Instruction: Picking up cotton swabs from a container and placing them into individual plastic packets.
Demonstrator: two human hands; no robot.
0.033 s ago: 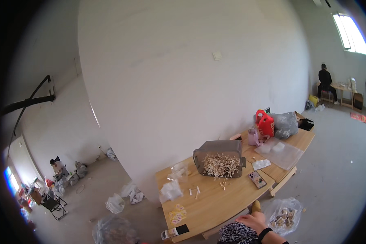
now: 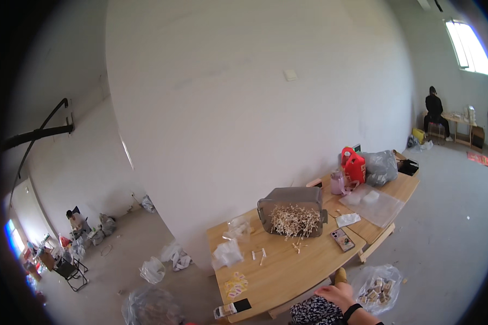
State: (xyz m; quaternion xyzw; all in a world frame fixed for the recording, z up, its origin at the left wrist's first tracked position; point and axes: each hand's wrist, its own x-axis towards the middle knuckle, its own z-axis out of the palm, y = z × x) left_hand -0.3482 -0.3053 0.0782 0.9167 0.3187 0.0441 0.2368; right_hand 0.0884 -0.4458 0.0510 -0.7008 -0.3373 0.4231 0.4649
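My right hand (image 2: 337, 296), with a black band at its wrist, lies over the black-and-white patterned cloth on my lap, below the table's front edge. Its fingers look loosely stretched, and no object shows in them. My left hand is out of the picture. On the wooden table (image 2: 287, 276) a grey see-through bin (image 2: 290, 194) lies on its side. Many short, pale sticks that look like cotton swabs (image 2: 294, 219) fill its mouth, and a few have spilled in front. Left of them are a few loose white pieces (image 2: 262, 257) and clear plastic bags (image 2: 229, 253).
A phone (image 2: 343, 240), yellow-and-white labels (image 2: 236, 285) and a small black-and-white pack (image 2: 233, 309) lie on the table. Behind are a red bag (image 2: 354, 165) and pink bottle (image 2: 338, 183). Floor bags (image 2: 378, 290) (image 2: 153, 306) flank the table. Two people sit far off.
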